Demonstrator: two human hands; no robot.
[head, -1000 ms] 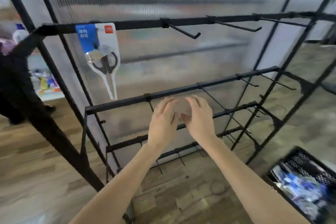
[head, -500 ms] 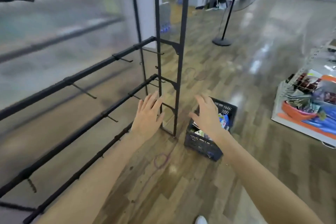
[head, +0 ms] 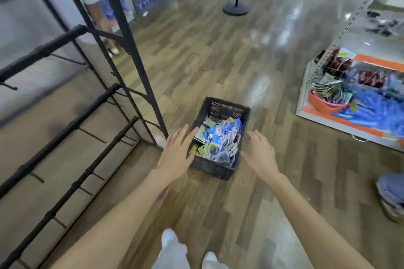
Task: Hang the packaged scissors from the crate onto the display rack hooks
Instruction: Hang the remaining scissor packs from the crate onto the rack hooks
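Note:
A black plastic crate (head: 227, 109) stands on the wooden floor, filled with several packaged scissors (head: 220, 140) on blue and white cards. My left hand (head: 177, 153) hovers over the crate's left rim, fingers straight and spread, holding nothing. My right hand (head: 260, 155) is just right of the crate, fingers relaxed and empty. The black display rack (head: 131, 50) with its bars and bare hooks runs along the left side.
A shelf unit (head: 358, 102) with packaged goods and an orange tub stands at the right. A round stand base (head: 237, 7) sits on the floor farther back. Another person's legs (head: 107, 28) show behind the rack. My feet are at the bottom edge.
My view has swung right and down from the rack with one hung pack to the crate. Both hands have dropped from the rack bars to either side of the crate, still empty.

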